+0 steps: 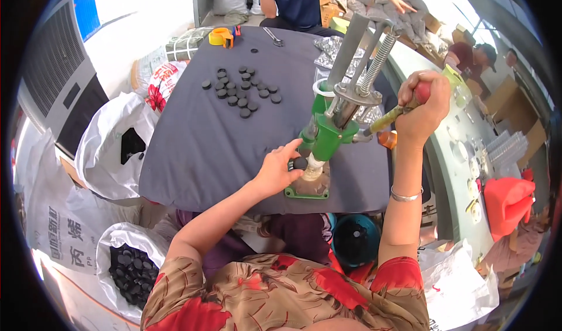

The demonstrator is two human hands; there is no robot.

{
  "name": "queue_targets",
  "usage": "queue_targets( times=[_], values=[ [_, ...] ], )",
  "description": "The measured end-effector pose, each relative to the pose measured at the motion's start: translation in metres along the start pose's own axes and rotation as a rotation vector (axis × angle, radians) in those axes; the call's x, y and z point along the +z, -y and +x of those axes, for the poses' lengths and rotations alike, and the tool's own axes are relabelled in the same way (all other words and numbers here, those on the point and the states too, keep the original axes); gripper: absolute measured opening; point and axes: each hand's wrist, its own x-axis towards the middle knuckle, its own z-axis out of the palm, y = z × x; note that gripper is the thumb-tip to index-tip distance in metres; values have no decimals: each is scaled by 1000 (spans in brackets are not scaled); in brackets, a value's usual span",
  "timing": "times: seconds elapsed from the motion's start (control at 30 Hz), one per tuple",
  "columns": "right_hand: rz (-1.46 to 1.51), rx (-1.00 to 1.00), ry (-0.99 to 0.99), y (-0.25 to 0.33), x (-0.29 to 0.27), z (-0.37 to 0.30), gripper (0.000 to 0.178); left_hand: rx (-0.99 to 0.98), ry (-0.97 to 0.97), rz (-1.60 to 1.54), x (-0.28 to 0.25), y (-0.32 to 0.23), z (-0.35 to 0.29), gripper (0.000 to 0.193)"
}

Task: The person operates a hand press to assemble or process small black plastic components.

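Note:
A green hand-lever press point(329, 136) with a tall metal column and a spring stands on the dark cloth-covered table. My left hand point(273, 170) is at its base, thumb and fingers closed round a small black round cap point(300, 163) beside the pale lower end of the ram. My right hand point(426, 109) is raised to the right and wrapped round the red knob point(422, 91) of the press lever point(383, 120). Several more black discs point(232, 92) lie loose on the table, beyond my left hand.
Yellow tape point(220, 37) and a metal tool point(273, 37) lie at the table's far edge. An open sack of black caps point(133, 272) stands at lower left, and a teal bucket point(355, 240) below the table. A person point(298, 3) sits opposite. Clear bags point(335, 48) lie behind the press.

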Motion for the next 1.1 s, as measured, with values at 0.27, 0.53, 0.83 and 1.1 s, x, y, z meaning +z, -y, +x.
queue_targets(
  times=[0.27,0.53,0.83,1.1],
  values=[
    [-117,-36,-7,-5,6,13,32,154,-60,117,13,16,11,74],
    [-128,13,-53,-4,-12,15,27,112,-5,22,31,-1,29,70],
    [74,-60,41,-13,2,9,26,-36,8,-71,25,-4,16,71],
    [109,-45,66,-16,-2,9,23,-31,69,-60,23,-1,23,66]
  ],
)
